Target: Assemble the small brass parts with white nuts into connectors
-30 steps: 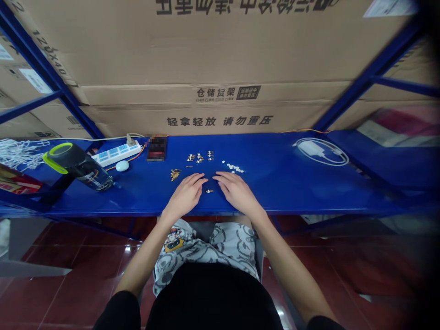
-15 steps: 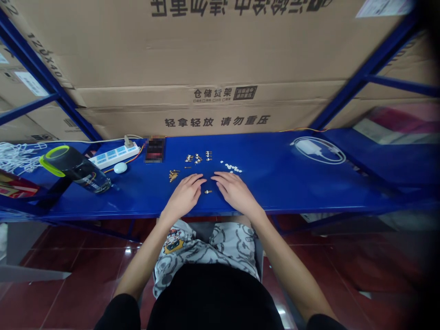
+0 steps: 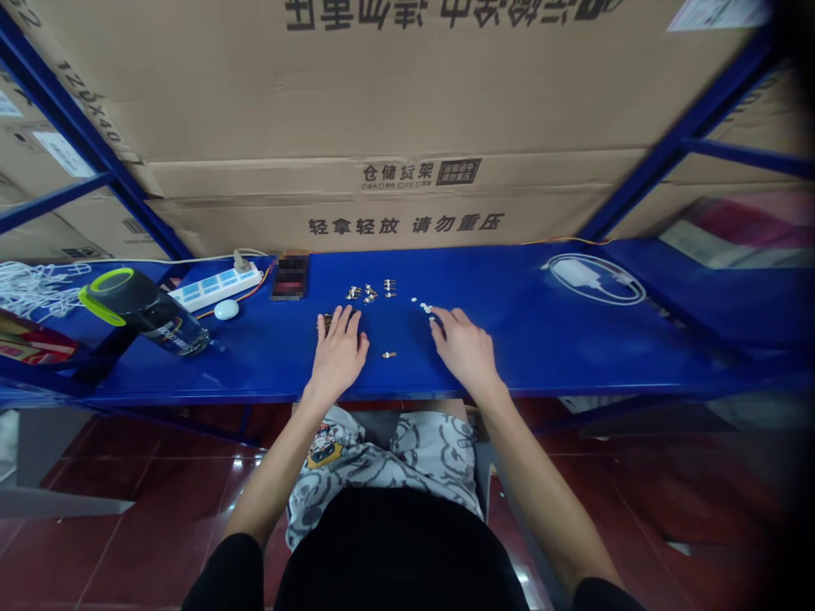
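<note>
My left hand lies over a pile of small brass screw-like pins, its fingers spread and partly hiding them. My right hand is at the small white pieces, fingers bent and the thumb and index tips a little apart. Between the hands, nearer the front edge, lies one brass pin with a white piece on it. Farther back, several similar pins with white parts sit in small groups, and a neat row of them is to their right.
The blue shelf has a large carton behind it. To the left are a dark bottle with a green lid loop, a power strip, a white round object and a dark blurred item. A white charger cable lies right.
My left hand has moved left onto the brass pins. My right hand has moved right to the white pieces, covering some of them. The single pin between them stays put.
</note>
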{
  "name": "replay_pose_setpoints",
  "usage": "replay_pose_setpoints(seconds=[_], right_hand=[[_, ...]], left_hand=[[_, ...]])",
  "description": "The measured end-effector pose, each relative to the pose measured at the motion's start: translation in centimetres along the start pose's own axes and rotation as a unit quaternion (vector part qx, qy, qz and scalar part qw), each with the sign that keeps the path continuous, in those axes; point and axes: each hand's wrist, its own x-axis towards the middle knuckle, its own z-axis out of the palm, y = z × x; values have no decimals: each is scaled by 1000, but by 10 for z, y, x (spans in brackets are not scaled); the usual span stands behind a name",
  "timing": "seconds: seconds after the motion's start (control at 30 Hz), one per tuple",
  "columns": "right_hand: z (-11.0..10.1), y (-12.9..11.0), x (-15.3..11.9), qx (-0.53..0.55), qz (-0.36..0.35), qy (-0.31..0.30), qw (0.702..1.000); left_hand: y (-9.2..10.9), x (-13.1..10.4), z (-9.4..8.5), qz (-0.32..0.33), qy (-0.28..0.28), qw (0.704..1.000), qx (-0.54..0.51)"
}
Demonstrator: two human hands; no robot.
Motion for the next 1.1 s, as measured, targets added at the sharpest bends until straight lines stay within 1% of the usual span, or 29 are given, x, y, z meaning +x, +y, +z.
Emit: replay_pose_setpoints(seconds=[0.17, 0.33, 0.4, 0.5, 0.57, 0.63, 0.7, 0.8, 0.87, 0.93, 1.1], right_hand=[[3, 9, 3, 33, 4, -12, 999], [6, 11, 4, 72, 4, -5, 997], [4, 11, 4, 86, 6, -6, 996], [1, 10, 4, 104, 7, -23, 994], [0, 11, 4, 122, 3, -35, 992], [-1, 12, 5, 143, 4, -33, 989], [-1, 13, 6, 155, 15, -24, 987], [-1, 13, 6, 154, 27, -25, 987], [-1, 11, 6, 153, 27, -31, 987], [-1, 10, 6, 151, 25, -36, 988], [2, 9, 6, 122, 19, -28, 992]], left_hand=[[8, 3, -11, 22, 9, 1000, -3], [12, 5, -19, 32, -5, 999, -11], [11, 6, -21, 25, -10, 999, -38], [5, 5, -24, 10, 3, 998, -64], [-1, 5, -28, 13, 22, 998, -50], [-8, 4, -33, 21, 31, 999, -30], [-12, 5, -37, 3, 16, 1000, -13], [-11, 7, -42, -33, -42, 999, -2], [-8, 8, -42, -40, -65, 997, -1], [-5, 8, -41, -35, -68, 997, -5], [-4, 9, -39, -18, -55, 998, -29]])
